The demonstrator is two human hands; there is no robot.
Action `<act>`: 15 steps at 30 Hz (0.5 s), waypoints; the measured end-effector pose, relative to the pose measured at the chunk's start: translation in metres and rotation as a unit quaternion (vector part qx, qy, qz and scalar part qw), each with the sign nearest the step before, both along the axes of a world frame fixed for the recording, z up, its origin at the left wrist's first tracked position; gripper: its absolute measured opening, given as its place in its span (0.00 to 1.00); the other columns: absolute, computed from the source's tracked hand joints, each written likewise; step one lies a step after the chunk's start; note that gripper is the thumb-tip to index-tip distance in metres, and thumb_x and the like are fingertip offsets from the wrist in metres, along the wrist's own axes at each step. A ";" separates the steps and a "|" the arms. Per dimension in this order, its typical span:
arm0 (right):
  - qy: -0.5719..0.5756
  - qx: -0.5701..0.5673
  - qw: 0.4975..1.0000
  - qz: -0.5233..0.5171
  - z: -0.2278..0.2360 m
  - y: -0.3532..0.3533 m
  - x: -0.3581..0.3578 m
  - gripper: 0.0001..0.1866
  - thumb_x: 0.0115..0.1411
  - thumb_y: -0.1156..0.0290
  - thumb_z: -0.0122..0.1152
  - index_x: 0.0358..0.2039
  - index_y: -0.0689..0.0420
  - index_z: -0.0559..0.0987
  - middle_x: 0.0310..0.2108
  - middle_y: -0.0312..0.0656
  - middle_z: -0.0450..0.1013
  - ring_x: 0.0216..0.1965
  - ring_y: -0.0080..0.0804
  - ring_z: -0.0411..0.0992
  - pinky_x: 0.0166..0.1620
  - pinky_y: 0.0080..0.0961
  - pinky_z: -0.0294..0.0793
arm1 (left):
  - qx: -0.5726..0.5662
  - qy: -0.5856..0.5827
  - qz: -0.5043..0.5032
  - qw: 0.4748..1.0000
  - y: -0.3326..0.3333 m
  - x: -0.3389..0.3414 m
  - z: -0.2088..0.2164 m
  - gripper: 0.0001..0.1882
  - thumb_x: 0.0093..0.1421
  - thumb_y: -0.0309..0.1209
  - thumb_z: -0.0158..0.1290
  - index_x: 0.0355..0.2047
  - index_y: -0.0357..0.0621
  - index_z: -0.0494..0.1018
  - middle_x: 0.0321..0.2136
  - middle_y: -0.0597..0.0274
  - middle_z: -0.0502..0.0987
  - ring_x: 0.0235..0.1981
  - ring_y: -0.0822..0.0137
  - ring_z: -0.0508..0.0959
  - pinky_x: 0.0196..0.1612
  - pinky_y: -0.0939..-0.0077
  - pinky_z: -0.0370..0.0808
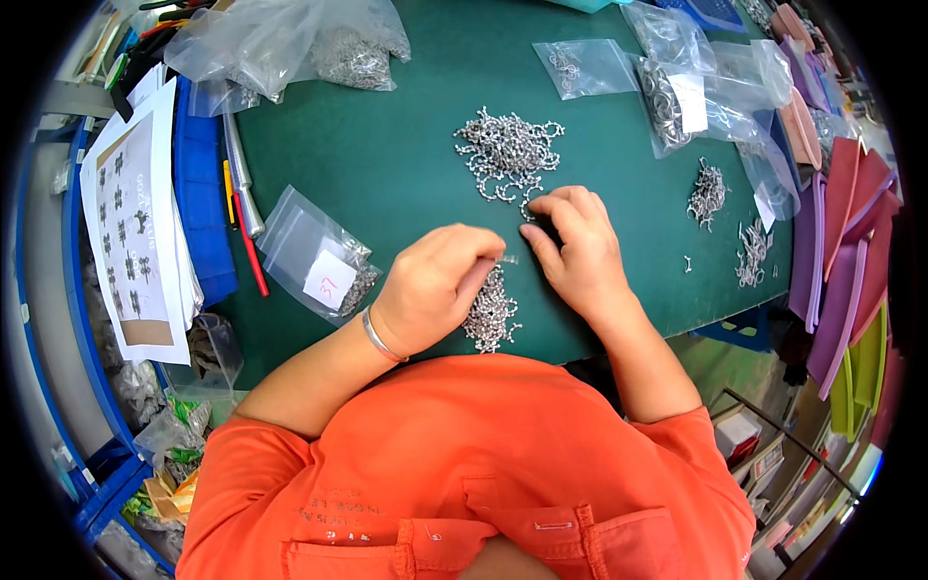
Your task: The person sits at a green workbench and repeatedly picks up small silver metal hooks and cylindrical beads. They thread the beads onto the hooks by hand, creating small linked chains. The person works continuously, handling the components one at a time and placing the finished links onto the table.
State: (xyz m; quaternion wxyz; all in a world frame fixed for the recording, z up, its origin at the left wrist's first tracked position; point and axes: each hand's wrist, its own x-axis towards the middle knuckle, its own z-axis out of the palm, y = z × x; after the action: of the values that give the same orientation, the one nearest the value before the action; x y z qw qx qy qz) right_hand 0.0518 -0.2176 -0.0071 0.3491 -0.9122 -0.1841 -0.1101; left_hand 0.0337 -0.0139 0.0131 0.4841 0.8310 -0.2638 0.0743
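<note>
My left hand [437, 288] is closed, with a small silver metal piece [508, 259] pinched at its fingertips. Just below that pinch lies a heap of small silver metal pieces [491, 314], near the table's front edge. My right hand [582, 246] reaches to the bottom of a larger pile of curved silver pieces [507, 145]. Its index fingertip is at one curved silver piece [526, 205], while the thumb stands a little apart from the index finger. The other right fingers are bent, and what is under them is hidden.
On the green table [406, 184], two small piles of silver parts [709, 193] [752, 253] lie at right. Clear bags of metal parts [353, 58] [667, 106] lie at the back. A labelled bag [324, 261], a red pen [249, 246] and a blue tray [205, 193] are at left.
</note>
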 end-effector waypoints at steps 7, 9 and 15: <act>-0.017 0.002 0.999 0.029 -0.004 0.000 0.003 0.07 0.52 0.80 0.64 0.32 0.59 0.77 0.33 0.42 0.71 0.35 0.43 0.70 0.38 0.36 0.71 | 0.025 0.085 -0.027 0.996 0.006 0.001 -0.009 0.10 0.53 0.15 0.58 0.36 0.37 0.76 0.33 0.56 0.79 0.32 0.63 0.80 0.35 0.75 0.76; 0.039 0.097 0.994 0.043 0.002 0.004 -0.002 0.06 0.54 0.81 0.63 0.32 0.60 0.76 0.34 0.43 0.72 0.36 0.44 0.71 0.39 0.35 0.72 | -0.036 0.263 0.020 0.964 0.003 0.000 0.003 0.08 0.57 0.18 0.59 0.38 0.35 0.77 0.36 0.60 0.79 0.33 0.73 0.79 0.36 0.80 0.77; 0.067 0.183 0.973 0.119 0.013 0.009 -0.012 0.07 0.55 0.85 0.60 0.34 0.61 0.75 0.34 0.45 0.73 0.36 0.44 0.73 0.39 0.32 0.74 | -0.220 0.390 0.019 0.894 -0.002 0.002 -0.006 0.12 0.61 0.19 0.57 0.45 0.32 0.74 0.37 0.59 0.79 0.36 0.72 0.80 0.40 0.79 0.79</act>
State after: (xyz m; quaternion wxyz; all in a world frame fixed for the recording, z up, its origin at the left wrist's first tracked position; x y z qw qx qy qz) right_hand 0.0399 -0.2088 0.0061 0.5326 -0.8094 -0.2444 -0.0386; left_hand 0.0359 -0.0156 0.0071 0.7172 0.6702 -0.0150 -0.1902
